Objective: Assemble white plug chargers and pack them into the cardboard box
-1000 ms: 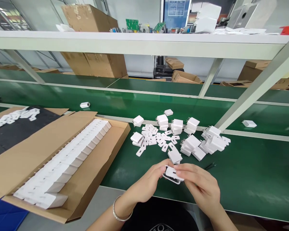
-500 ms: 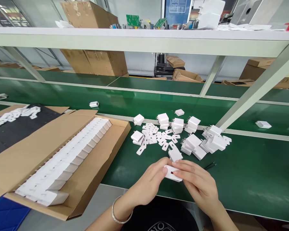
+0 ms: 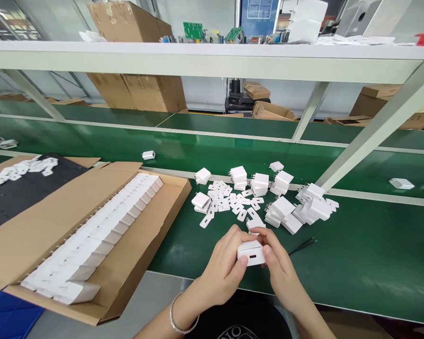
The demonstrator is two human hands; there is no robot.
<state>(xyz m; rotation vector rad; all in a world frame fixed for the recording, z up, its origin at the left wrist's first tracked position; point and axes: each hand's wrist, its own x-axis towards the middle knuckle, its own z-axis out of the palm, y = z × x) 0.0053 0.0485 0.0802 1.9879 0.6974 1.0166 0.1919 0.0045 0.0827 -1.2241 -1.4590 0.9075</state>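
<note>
Item: white USB charger block (image 3: 251, 253), port slot facing the camera, held above the near edge of the green work mat (image 3: 356, 263).

Left hand (image 3: 223, 269): fingers curled around the charger's left side, thumb pressed against its front lower corner; silver bracelet (image 3: 182, 320) on the wrist.

Right hand (image 3: 281, 270): fingers closed on the charger's right side and top.

Just beyond the hands: heap of loose white chargers (image 3: 286, 202) and small flat white plates (image 3: 229, 200) on the mat.

Left: open cardboard carton (image 3: 31, 235) holding a packed row of white chargers (image 3: 102, 230).

Conveyor belt (image 3: 198, 150) behind: single chargers lying well apart.
</note>
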